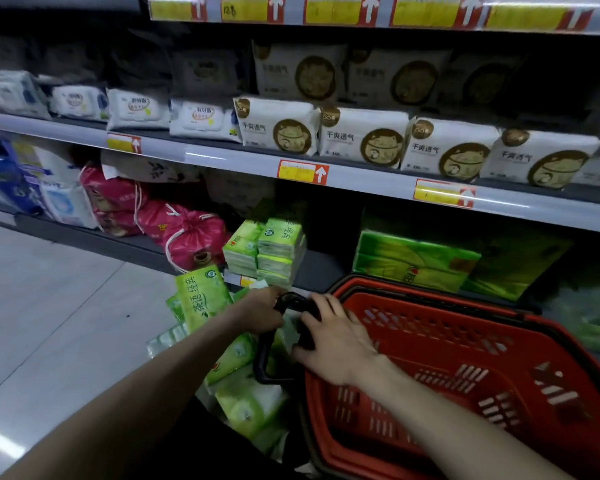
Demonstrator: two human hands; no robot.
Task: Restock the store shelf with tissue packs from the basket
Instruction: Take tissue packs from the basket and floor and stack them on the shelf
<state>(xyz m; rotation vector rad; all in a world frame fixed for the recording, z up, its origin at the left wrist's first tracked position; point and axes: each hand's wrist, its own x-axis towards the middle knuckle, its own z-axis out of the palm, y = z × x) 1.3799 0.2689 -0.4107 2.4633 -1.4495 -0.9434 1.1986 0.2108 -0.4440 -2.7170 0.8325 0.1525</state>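
The step in hand looks like dealing with the basket, not yet shelving. The red basket [447, 344] sits tilted in front of the bottom shelf [316, 268], and as far as its inside shows, it holds nothing. The green tissue packs [205, 299] lie in a loose heap just left of it, down by the floor [66, 306], some flat and one standing on end. Both hands are at the black handle [262, 358], which loops down over the heap. The left hand [262, 315] has its fingers curled over the top of the handle and seems to grip it, though the fingertips are hidden. The right hand [336, 336] lies across the handle where it meets the rim, with the fingers slightly spread and the thumb on the near side. Whether it clasps the handle or only rests there I cannot tell. On the shelf a short stack [267, 251] of the same green packs stands near the front edge, with bare shelf between it and the bigger green bundles [413, 261] to the right. The next move probably calls for getting the handle and basket clear of the heap. Then a hand must let go, take a loose pack and set it squarely on or beside the stack, face outward.
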